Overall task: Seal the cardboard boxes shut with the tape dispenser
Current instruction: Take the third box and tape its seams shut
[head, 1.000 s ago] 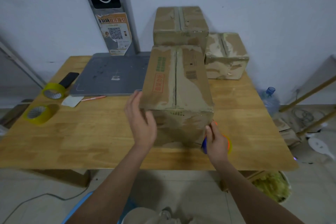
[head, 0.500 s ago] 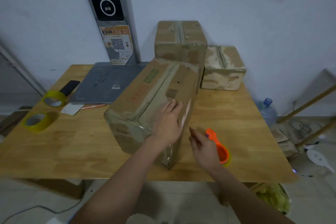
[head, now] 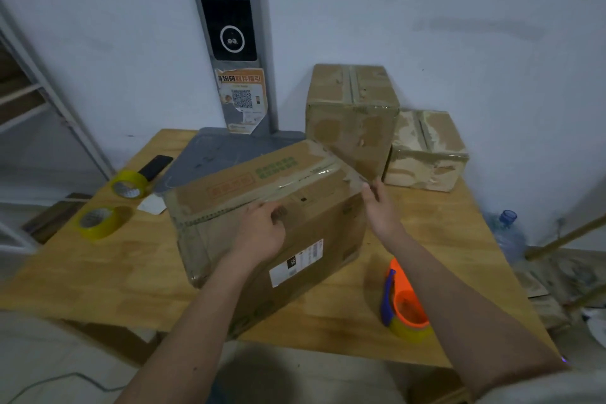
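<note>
A large cardboard box (head: 314, 233) lies turned at an angle on the wooden table (head: 98, 272), a taped seam running along its top edge and a white label on its near face. My left hand (head: 262, 233) rests on the box's near face, fingers curled at the seam. My right hand (head: 380, 210) touches the box's far right corner with fingers extended. The orange and blue tape dispenser (head: 405, 305) lies on the table near the front right, under my right forearm, with no hand on it.
Two taped boxes stand at the back: a tall one (head: 352, 115) and a lower one (head: 426, 151). Two yellow tape rolls (head: 101, 220) (head: 129, 184), a black phone (head: 155, 166) and a grey scale platform (head: 223, 151) occupy the left. A water bottle (head: 506, 233) stands right of the table.
The box has been rotated further and tipped so its labelled side faces me. My right hand left the tape dispenser and reached up to the box's far right corner.
</note>
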